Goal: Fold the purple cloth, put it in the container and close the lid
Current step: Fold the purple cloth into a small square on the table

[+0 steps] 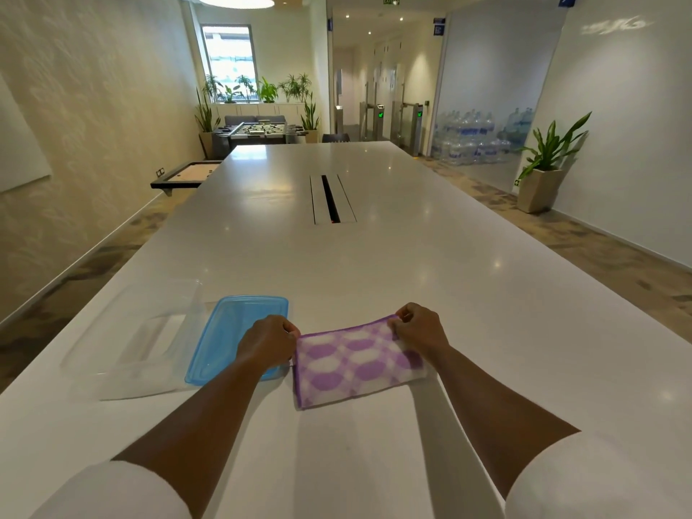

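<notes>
White sleeves frame the bottom of the view, and from them two bare forearms reach forward over the white bench [374,264] to the purple cloth [355,363], which lies flat just in front of the person. That cloth, checked in purple and white, already looks doubled into a wide rectangle, with its closed edge toward the camera. The left hand [267,340] pinches the far left corner and the right hand [421,331] pinches the far right corner; on both, the fingers [398,324] are closed together on the cloth's far edge, which is raised only slightly off the bench. Just left of the cloth lies the blue lid [236,335], flat on the bench and partly covered by the left hand and wrist, and beyond it further left stands the clear container [134,342], open and apparently empty. The step in hand appears to be the folding, with a further fold or a squaring-up of the far edge under way; nothing has gone into the container and the lid is off. The next move likely calls for bringing one end across to the other so that the bundle is small enough for the container, keeping the corners matched so the layers do not slip apart.
</notes>
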`<state>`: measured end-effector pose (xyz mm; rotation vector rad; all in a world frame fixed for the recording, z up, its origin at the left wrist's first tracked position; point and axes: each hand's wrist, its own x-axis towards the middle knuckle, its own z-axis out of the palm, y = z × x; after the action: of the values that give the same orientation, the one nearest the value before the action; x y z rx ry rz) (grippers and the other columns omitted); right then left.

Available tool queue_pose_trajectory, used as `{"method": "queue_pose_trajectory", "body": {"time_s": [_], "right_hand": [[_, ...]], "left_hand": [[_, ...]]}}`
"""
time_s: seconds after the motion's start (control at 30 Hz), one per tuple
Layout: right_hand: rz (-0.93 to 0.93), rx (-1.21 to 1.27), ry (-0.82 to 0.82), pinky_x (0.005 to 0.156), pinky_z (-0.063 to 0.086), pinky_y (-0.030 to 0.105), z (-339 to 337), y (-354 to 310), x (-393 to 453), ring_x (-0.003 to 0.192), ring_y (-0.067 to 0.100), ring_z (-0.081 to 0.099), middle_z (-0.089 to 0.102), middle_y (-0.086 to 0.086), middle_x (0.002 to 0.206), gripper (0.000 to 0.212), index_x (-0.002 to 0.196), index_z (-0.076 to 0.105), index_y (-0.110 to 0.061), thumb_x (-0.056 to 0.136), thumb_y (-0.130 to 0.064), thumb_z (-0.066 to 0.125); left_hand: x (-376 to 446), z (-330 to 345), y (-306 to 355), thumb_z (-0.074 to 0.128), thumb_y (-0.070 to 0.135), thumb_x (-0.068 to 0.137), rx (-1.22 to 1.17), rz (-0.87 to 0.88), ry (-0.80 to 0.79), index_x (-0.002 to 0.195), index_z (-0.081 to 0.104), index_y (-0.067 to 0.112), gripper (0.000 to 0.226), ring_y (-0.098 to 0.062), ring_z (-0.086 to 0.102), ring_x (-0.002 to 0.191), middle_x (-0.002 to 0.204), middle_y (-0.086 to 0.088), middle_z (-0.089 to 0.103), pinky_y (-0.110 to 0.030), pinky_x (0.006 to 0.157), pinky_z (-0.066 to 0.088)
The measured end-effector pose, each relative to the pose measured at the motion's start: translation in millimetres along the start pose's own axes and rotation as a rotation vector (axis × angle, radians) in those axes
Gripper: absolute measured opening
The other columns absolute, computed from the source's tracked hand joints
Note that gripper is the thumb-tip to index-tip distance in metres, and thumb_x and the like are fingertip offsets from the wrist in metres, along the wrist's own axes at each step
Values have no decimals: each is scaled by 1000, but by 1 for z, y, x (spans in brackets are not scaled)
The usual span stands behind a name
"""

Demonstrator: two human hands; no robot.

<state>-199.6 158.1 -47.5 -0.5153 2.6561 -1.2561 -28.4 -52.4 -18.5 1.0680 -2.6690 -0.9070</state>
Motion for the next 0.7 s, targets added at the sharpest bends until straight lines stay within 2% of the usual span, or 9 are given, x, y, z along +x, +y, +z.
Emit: {"method": "queue_pose_trajectory", "body": {"time_s": [0.13, 0.27, 0.37, 0.47, 0.53, 0.6, 0.7], "right_hand": [[4, -80, -3, 78, 50, 32, 6, 3, 3, 91, 25, 63, 67, 6, 97, 17, 95, 64, -18, 81, -26, 62], [-30, -159, -10, 91, 47, 36, 13, 6, 4, 109, 26, 56, 60, 10, 118, 33, 116, 60, -12, 85, -25, 57], [-125, -230, 104, 94, 45, 40, 18, -2, 4, 115, 27, 51, 58, 8, 123, 34, 115, 61, -14, 85, -28, 56], [-310, -330, 213, 93, 41, 41, 25, -19, 3, 117, 24, 50, 62, 2, 123, 32, 111, 65, -18, 86, -36, 56], [-451, -394, 172, 92, 41, 39, 31, -26, 1, 117, 22, 52, 65, 0, 122, 31, 110, 67, -19, 87, -36, 54], [-546, -403, 75, 95, 42, 38, 37, -26, -1, 119, 21, 52, 66, 2, 122, 31, 111, 68, -15, 88, -30, 53], [-641, -433, -34, 107, 36, 35, 45, -14, -6, 122, 24, 52, 67, 7, 121, 33, 111, 68, -9, 91, -22, 46]], "left_hand": [[4, 3, 1, 53, 11, 77, 41, 20, 4, 69, 70, 24, 23, -18, 69, 77, 79, 4, 74, -31, 70, 55], [5, 9, 9, 59, 26, 87, 174, 104, 131, 103, 68, 29, 19, -18, 64, 100, 107, 4, 68, -28, 77, 47], [3, 19, 26, 58, 33, 91, 174, 271, 196, 117, 63, 28, 27, -19, 58, 111, 117, 4, 63, -35, 89, 50], [-2, 37, 47, 50, 36, 95, 177, 401, 111, 127, 57, 28, 34, -18, 54, 119, 128, 5, 60, -34, 94, 46], [-8, 52, 55, 45, 36, 97, 206, 440, 66, 132, 54, 26, 37, -18, 53, 123, 133, 4, 59, -36, 96, 44], [-13, 65, 58, 43, 30, 96, 235, 451, 59, 128, 56, 23, 35, -21, 56, 119, 131, 1, 61, -36, 95, 45], [-16, 83, 49, 38, 26, 98, 276, 459, 55, 119, 58, 19, 29, -21, 57, 117, 126, -1, 63, -35, 101, 43]]}}
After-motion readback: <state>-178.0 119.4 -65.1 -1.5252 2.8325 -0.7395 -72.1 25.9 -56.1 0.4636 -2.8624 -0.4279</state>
